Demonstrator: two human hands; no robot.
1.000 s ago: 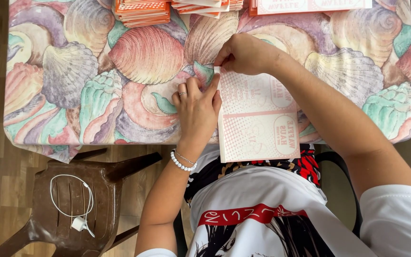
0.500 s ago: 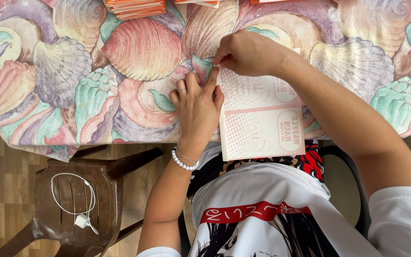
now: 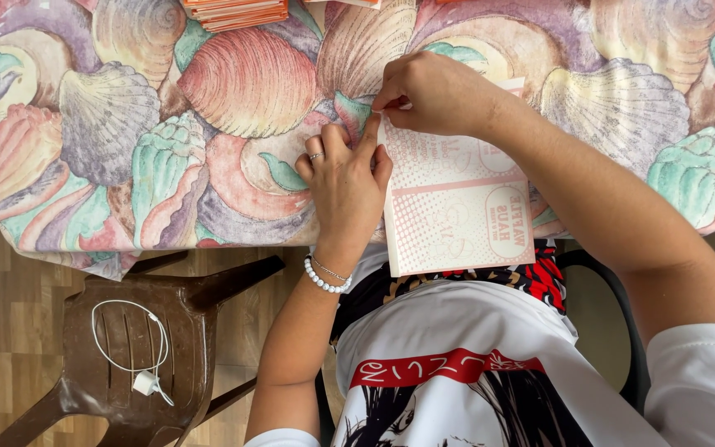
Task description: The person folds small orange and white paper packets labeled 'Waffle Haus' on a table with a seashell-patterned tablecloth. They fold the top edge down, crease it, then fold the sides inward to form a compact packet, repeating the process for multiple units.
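Below you, a surface point(image 3: 84, 207) draped in a cloth printed with large pastel seashells fills the upper frame, its hem hanging over a warm wooden plank floor point(image 3: 10, 331). To your left stands a brown plastic chair point(image 3: 138, 364), a coiled white charging cable point(image 3: 130, 343) resting on its slatted seat. Soft, even daylight falls across cloth and floor alike.

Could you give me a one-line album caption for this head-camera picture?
Left hand flat along the edge of a pink printed paper sheet, right hand pinching its top corner, on a seashell-patterned tablecloth.
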